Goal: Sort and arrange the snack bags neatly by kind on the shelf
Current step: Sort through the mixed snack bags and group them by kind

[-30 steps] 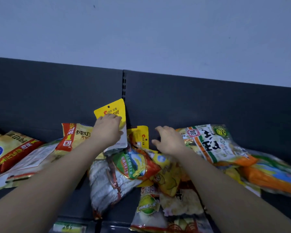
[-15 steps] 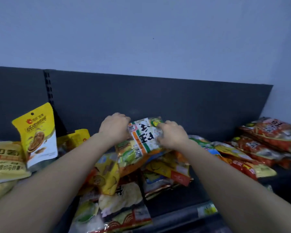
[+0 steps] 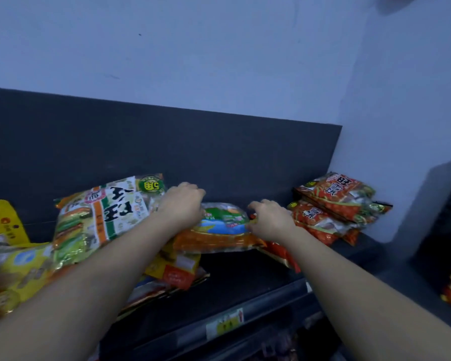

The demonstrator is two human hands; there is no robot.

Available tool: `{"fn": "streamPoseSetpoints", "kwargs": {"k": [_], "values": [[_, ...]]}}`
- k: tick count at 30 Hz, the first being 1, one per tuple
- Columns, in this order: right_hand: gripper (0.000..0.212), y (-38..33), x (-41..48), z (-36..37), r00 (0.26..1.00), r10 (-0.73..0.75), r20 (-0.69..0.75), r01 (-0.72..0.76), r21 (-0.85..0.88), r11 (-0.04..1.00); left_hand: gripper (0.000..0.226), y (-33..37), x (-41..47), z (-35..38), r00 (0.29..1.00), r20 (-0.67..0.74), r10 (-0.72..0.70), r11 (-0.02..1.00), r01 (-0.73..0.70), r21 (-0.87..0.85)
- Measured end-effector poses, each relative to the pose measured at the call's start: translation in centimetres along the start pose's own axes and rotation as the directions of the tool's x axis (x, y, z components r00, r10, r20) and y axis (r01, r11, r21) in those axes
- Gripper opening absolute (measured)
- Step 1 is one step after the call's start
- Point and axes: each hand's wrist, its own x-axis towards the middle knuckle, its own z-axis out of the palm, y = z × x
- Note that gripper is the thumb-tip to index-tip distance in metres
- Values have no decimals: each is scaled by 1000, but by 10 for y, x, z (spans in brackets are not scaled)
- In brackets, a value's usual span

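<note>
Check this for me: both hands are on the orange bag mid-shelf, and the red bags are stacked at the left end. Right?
Not quite: the head view shows the red bags stacked at the right end of the shelf, not the left. The left hand and right hand are on the orange bag mid-shelf.

Both bare arms reach forward from the near corners and converge toward the middle. The left hand [image 3: 184, 205] is knuckles up, fingers curled down on its far side, their tips hidden. The right hand [image 3: 272, 220], just right of it and apart, is palm down, thumb pointing left, fingers pinching the right end of a bag [image 3: 220, 229].
</note>
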Motion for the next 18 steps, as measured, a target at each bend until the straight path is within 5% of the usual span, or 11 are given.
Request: {"fn": "streamPoseSetpoints", "kwargs": {"k": [15, 18], "values": [[58, 119, 32, 64, 972, 118, 203, -117, -16, 993, 44, 102, 77, 79, 962, 197, 191, 981, -183, -60], [45, 131, 45, 72, 969, 120, 215, -129, 31, 991, 42, 113, 100, 91, 927, 279, 249, 968, -243, -58]]}}
